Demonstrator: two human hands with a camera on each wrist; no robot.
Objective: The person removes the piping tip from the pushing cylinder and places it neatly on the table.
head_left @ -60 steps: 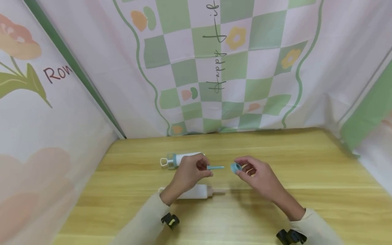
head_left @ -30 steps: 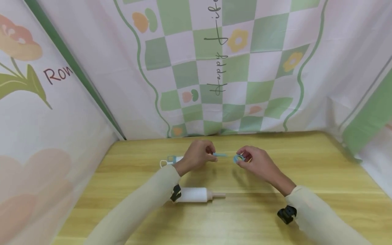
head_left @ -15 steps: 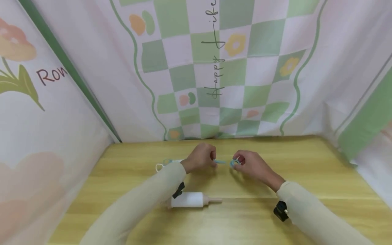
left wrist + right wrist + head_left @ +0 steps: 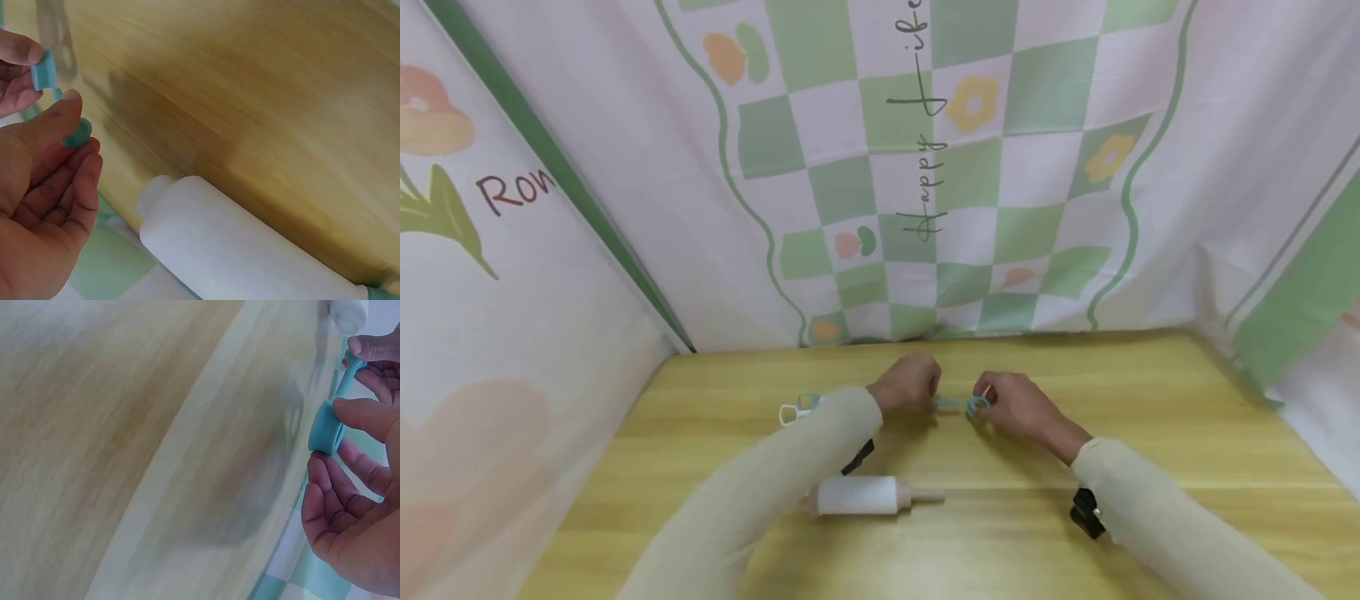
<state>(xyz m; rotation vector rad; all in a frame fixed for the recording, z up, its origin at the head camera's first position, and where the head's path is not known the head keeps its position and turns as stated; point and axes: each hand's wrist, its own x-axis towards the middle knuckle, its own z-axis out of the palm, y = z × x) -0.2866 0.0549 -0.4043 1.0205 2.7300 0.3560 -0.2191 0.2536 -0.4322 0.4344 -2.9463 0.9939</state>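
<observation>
My left hand pinches a slim teal nozzle by its round base. In my right hand, thumb and fingertips grip a teal screw ring. The nozzle's narrow end points at the ring and lies very close to it; whether it enters the opening cannot be told. Both parts are held above the table. Behind my left forearm lies a white squeeze bottle with a bare neck and a teal far end; in the head view the sleeve hides most of it.
A second white bottle with a beige nozzle lies nearer, partly under my left sleeve. A white loop handle shows at the far bottle's left end. The wooden table meets a checkered curtain at the back.
Both hands have moved a little, keeping their grips. The nozzle and the ring have come closer together. My left forearm has shifted right and covers more of the far bottle.
</observation>
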